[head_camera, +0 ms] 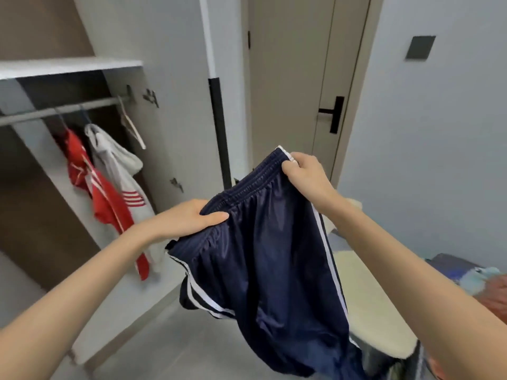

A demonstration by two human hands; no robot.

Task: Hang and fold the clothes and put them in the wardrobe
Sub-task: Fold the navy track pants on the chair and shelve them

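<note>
I hold up navy shorts [269,259] with white side stripes by the elastic waistband. My left hand [189,215] grips the waistband's near left end, thumb on top. My right hand [304,174] pinches the far right end, higher up. The shorts hang down in front of me. To the left stands the open wardrobe [123,86] with a rail [63,109]. On the rail hang a red jacket [107,198], a white jacket [120,171] with red stripes, and an empty light hanger [131,127].
A closed door [301,78] with a black handle stands straight ahead. A pale cushioned surface [375,305] lies at the right, with more coloured clothes [482,281] beyond it. The wardrobe door's edge with a black strip [219,127] stands between wardrobe and room door. Grey floor below.
</note>
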